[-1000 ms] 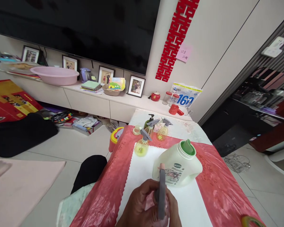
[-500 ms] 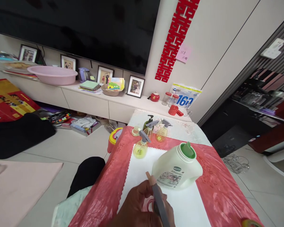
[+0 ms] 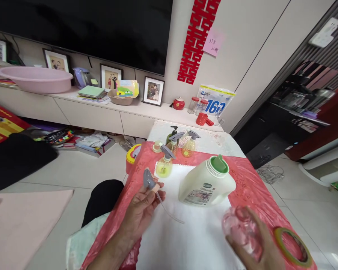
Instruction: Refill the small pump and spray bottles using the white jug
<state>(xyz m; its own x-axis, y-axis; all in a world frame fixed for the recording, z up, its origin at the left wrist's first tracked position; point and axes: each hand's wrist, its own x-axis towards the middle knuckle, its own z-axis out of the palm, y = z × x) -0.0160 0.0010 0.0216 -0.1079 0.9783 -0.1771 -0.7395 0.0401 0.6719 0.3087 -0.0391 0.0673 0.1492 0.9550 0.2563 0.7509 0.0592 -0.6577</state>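
My left hand [image 3: 142, 206] is closed around a grey trigger spray head [image 3: 150, 179], whose thin dip tube [image 3: 170, 214] trails over the white sheet. At the lower right, my right hand [image 3: 260, 240] grips a clear pinkish bottle [image 3: 240, 228], smeared by motion. Between and beyond the hands stands a large pale-green detergent jug [image 3: 205, 183], uncapped, with a green spout in its mouth. A spray bottle with yellow liquid [image 3: 163, 167] stands just past my left hand. Further back are more spray bottles, one amber-tinted [image 3: 188, 147], and a dark green pump bottle [image 3: 172, 135].
A red plastic cover and a white sheet [image 3: 183, 247] lie on the table. A roll of tape [image 3: 293, 247] rests at its right front. Behind is a low cabinet with picture frames, a pink basin [image 3: 36, 80], glass jars and a plastic packet [image 3: 215, 103].
My hands, close together at the table's front before, are now apart. The spray head is up on the left with its tube showing; the pinkish bottle is at the right. The view has shifted right.
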